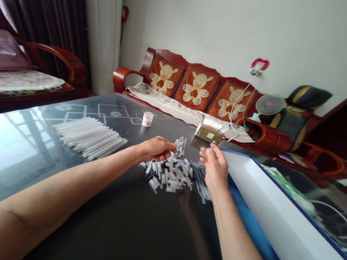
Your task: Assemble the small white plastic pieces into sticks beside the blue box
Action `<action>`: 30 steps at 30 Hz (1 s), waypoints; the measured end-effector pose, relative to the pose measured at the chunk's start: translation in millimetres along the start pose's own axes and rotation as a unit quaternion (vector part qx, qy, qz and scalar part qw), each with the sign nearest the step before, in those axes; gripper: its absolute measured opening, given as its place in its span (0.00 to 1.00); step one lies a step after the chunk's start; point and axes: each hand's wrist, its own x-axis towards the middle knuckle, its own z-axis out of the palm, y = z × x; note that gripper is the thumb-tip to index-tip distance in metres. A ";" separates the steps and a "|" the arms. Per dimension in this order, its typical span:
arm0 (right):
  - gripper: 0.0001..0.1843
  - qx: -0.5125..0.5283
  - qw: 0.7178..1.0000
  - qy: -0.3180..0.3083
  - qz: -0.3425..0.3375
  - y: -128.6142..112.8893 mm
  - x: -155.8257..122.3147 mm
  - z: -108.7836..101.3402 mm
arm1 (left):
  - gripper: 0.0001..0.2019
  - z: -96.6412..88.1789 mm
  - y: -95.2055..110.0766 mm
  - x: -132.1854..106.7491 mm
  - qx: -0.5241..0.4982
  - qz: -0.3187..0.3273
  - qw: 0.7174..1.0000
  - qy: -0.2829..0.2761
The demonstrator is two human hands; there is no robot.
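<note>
Two hands, the left hand [161,148] and right hand [215,163], had fingers drawn narrow, though whether either held anything could not be told. Between and below them lay white pieces [173,175] pointing every way, beside dark rods [200,182] whose long axes ran away from the person. Leftward, parallel white tubes [90,140] lay crosswise on the glossy dark table [126,224], a sofa [193,88] standing beyond.
</note>
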 end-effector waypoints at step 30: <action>0.12 -0.387 0.810 -0.087 -0.432 39.3 -27.1 -0.6 | 0.15 -20.6 1.3 5.3 0.364 0.114 0.902 0.200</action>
